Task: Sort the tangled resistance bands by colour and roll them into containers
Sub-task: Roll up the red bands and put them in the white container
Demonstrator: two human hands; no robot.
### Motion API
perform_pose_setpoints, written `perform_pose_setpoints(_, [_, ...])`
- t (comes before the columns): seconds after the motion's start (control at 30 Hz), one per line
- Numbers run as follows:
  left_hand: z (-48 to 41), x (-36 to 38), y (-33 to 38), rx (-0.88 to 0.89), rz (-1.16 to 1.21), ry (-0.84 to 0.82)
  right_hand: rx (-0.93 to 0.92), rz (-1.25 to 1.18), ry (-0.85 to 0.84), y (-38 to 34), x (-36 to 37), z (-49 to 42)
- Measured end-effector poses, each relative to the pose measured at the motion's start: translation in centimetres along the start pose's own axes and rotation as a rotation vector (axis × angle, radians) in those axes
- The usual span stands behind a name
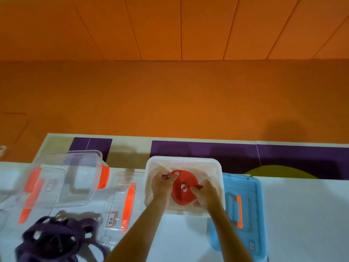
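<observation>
Near left, a tangle of purple resistance bands [56,241] lies on the table [302,214], beside a clear lid [120,208] whose red-edged label [110,221] bears handwriting too blurred to read. Farther in, the left hand [162,184] and the right hand [205,193] each curl their fingers round a rolled red resistance band [181,195] inside the white container [217,167]. A blue lid [251,214] lies just to its right, and a clear container [75,176] stands at the far left.

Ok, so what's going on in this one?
A person has both hands inside a white container, working on a rolled red band. The left hand grips the roll's upper edge and the right hand holds its right side, fingers curled onto it. A tangle of purple bands lies unsorted at the lower left of the table, near an empty-looking clear container with orange latches. A blue lid sits right of the white container.
</observation>
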State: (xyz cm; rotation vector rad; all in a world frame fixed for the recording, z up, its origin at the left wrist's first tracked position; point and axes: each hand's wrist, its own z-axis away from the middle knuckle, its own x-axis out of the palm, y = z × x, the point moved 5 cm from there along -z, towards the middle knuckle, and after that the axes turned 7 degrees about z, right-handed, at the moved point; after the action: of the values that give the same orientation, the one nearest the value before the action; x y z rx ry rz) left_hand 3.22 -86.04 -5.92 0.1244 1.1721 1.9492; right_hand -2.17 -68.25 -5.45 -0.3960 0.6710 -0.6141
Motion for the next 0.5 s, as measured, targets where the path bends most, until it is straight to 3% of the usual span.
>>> perform_pose_setpoints(0.2, [-1.5,1.2,-1.2,-0.119,0.105,0.028,-0.015,0.076,0.034,0.3,1.1,-2.6])
perform_pose_setpoints(0.5, [-3.4,2.1,-1.6,-0.069,-0.027,-0.023,0.047,0.011,0.062,1.0,2.1,-4.3])
